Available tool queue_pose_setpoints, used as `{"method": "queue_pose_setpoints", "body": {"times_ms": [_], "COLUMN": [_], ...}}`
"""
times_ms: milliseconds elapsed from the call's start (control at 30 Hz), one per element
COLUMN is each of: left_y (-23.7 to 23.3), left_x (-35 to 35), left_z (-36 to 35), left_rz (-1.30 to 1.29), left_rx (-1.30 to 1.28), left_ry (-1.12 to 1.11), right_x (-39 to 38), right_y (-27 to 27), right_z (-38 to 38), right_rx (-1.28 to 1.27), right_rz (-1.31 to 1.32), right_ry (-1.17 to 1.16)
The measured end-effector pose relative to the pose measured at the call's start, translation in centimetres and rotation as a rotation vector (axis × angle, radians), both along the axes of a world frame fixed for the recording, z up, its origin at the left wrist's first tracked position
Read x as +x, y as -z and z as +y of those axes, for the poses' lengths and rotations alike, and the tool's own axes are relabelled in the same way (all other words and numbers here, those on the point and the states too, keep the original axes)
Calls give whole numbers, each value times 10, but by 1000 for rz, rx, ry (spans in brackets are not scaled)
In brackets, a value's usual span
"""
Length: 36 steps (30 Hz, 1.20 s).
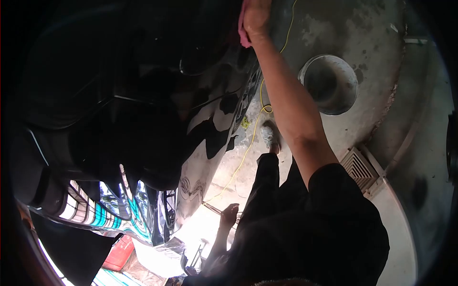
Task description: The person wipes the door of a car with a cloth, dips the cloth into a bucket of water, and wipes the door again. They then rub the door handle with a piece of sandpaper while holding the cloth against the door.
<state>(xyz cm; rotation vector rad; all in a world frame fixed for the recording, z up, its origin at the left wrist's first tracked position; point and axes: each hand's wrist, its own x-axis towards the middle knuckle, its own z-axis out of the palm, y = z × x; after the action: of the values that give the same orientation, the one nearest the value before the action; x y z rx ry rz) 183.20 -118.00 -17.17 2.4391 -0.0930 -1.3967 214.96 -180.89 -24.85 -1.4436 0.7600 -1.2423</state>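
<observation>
My right hand (257, 20) is at the top of the view at the end of a stretched arm. It presses a pink cloth (245, 29) against the side of a glossy black car (143, 124). The fingers are partly cut off by the frame's top edge and turned toward the car. Lower down, my left hand (230, 214) hangs beside my dark trousers, close to the car's lower body. It is small and shadowed, and its fingers do not show clearly. Bright windows and teal shapes reflect in the car's paint.
A round bucket (354, 76) stands on the stained concrete floor to the right of my arm. A thin yellow hose (251, 143) runs along the floor beside the car, looping near my shoe (268, 135). Farther right is a slatted grate (357, 167). Something red (119, 252) is at bottom left.
</observation>
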Motion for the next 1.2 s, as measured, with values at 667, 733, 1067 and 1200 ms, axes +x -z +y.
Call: {"method": "queue_pose_setpoints", "body": {"times_ms": [667,733,1067,1200], "left_y": [-9,-13,15,19], "left_x": [21,22,-29,-31], "left_z": [-99,-111,-36,-46], "left_rz": [-81,-42,-22,-81], "left_rx": [-56,-1,-2,-10], "left_ry": [109,25,340,57], "right_x": [-80,-56,-62,-12], "right_y": [11,13,-5,-33], "right_z": [192,116,149,-8], "right_rx": [239,280,2,-89], "right_rz": [437,338,-56,-85], "right_ry": [-135,-76,-261,-72]}}
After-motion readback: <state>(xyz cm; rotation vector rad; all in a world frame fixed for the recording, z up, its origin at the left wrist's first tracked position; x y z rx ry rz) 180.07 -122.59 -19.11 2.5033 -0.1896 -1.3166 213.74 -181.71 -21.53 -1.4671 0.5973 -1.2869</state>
